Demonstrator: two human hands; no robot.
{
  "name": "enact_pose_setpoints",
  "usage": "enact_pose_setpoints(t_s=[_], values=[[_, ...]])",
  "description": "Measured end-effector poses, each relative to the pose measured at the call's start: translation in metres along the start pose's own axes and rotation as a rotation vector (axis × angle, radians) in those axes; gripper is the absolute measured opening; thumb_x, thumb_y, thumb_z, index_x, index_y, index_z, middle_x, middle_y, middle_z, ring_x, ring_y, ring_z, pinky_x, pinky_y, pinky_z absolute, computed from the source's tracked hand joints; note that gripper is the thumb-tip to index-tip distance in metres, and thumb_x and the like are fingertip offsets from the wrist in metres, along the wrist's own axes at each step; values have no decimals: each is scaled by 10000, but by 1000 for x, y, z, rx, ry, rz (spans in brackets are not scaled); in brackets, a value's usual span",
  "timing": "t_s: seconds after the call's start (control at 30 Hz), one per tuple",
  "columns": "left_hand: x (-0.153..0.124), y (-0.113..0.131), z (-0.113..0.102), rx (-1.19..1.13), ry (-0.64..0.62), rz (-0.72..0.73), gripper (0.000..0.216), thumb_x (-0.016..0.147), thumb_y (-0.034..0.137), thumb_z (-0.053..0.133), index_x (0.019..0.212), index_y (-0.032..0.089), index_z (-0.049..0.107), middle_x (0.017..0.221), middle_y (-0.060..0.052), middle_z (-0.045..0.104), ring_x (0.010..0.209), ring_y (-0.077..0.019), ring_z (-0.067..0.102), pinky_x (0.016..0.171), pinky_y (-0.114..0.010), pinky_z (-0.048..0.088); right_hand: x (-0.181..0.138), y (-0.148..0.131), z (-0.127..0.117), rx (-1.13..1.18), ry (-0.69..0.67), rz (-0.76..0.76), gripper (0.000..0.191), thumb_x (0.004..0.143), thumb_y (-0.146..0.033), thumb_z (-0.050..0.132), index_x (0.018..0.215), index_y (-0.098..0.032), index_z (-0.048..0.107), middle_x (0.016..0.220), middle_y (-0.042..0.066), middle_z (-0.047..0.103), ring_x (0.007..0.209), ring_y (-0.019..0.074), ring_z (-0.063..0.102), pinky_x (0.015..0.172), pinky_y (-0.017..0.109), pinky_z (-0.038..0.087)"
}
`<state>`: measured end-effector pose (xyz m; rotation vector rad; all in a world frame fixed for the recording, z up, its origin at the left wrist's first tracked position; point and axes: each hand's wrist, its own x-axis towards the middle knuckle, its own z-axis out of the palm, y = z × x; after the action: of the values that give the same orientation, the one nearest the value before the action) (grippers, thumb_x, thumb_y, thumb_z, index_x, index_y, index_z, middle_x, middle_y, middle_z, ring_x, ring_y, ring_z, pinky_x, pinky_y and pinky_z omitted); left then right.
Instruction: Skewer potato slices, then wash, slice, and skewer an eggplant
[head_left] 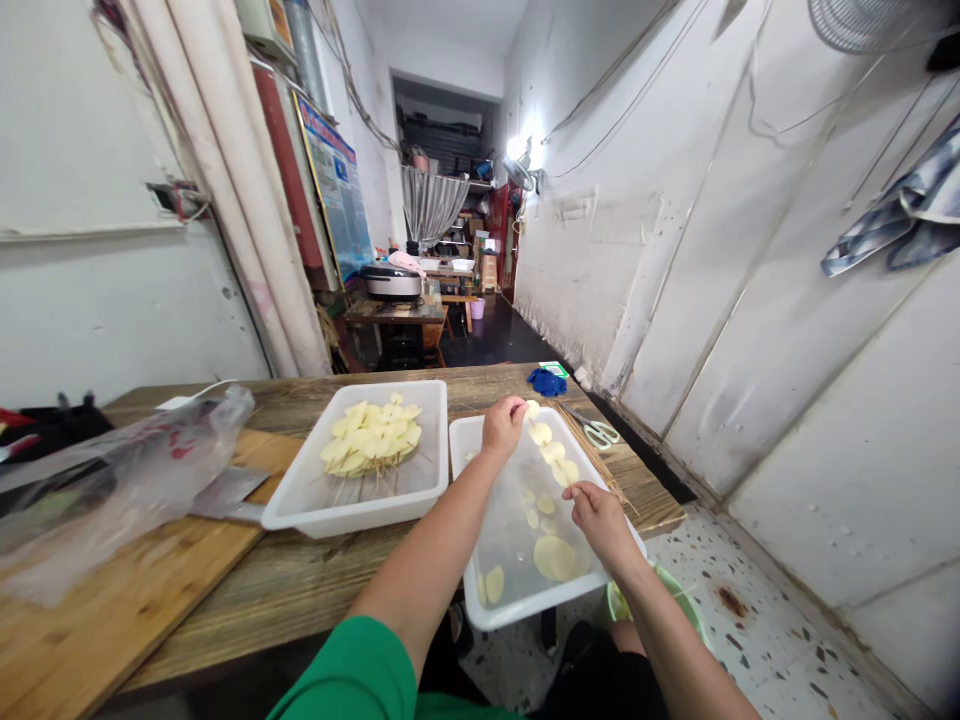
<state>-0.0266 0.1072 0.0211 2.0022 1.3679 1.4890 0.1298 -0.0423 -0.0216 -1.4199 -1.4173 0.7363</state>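
Over the right-hand white tub [551, 613], a skewer of pale yellow potato slices [553, 452] is stretched between my hands. My left hand [504, 427] pinches its far end, at the edge of the top slice. Lower down, my right hand [598, 512] grips the near end of the stick, just below the last slice. Loose potato slices [553, 557] lie in the tub beneath. To the left, another white tub [352, 517] holds a heap of skewered slices [373, 437], with their bare stick ends pointing toward me.
Bamboo sticks [592, 452], scissors [601, 434] and a blue cloth-like bundle [547, 382] lie on the table's right side. At left are a cutting board [157, 590], a cleaver [229, 492] and a plastic bag [161, 470]. A green basin [686, 605] sits below right.
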Motion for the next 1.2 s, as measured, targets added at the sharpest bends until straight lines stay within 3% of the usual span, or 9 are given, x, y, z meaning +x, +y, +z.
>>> enact_pose_setpoints(t_s=[0.1, 0.3, 0.43, 0.63, 0.9, 1.03, 1.2], values=[[0, 0, 2, -60, 23, -38, 99, 834, 228, 572, 802, 195, 660, 816, -34, 681, 791, -162, 596, 807, -261, 443, -1, -1, 0, 11, -3, 3, 344, 789, -488, 408, 750, -198, 589, 475, -45, 420, 463, 148, 406, 517, 275, 309], [6, -10, 7, -556, 127, -494, 74, 779, 215, 595, 754, 152, 622, 707, -28, 644, 595, -115, 571, 623, -235, 477, -1, -4, 0, 11, -15, -23, 402, 794, -527, 403, 787, -185, 614, 493, -43, 411, 473, 151, 396, 520, 280, 318], [5, -11, 11, -612, 77, -525, 107, 748, 237, 639, 723, 134, 621, 599, -6, 605, 496, -92, 530, 548, -227, 470, -1, -4, 0, 0, -18, 8, 416, 787, -520, 400, 814, -173, 627, 485, -47, 399, 467, 151, 385, 516, 283, 311], [0, -7, 15, -647, -46, -460, 165, 657, 262, 751, 693, 140, 647, 600, -11, 635, 527, -119, 579, 561, -245, 486, 0, -4, -1, -3, -17, 14, 456, 784, -543, 391, 850, -159, 629, 486, -47, 406, 459, 150, 387, 509, 279, 306], [4, -17, 14, -562, 96, -437, 30, 699, 177, 696, 700, 178, 666, 645, -5, 656, 584, -132, 598, 616, -238, 463, 2, 1, -2, -160, 36, -60, 438, 804, -482, 398, 841, -165, 697, 524, 18, 535, 507, 187, 487, 527, 292, 343], [5, -15, 14, -638, 178, -524, 45, 707, 154, 679, 685, 173, 645, 606, 12, 624, 541, -108, 562, 590, -220, 444, 1, 3, -1, -207, 45, -73, 432, 808, -470, 408, 828, -168, 716, 548, 39, 570, 540, 200, 513, 539, 295, 349], [6, -4, 8, -832, 172, -699, 64, 701, 95, 635, 665, 139, 605, 566, 5, 601, 502, -83, 537, 584, -213, 471, 1, -2, -2, -138, 38, -66, 476, 805, -516, 405, 863, -156, 709, 494, 10, 503, 507, 188, 479, 541, 295, 360]])
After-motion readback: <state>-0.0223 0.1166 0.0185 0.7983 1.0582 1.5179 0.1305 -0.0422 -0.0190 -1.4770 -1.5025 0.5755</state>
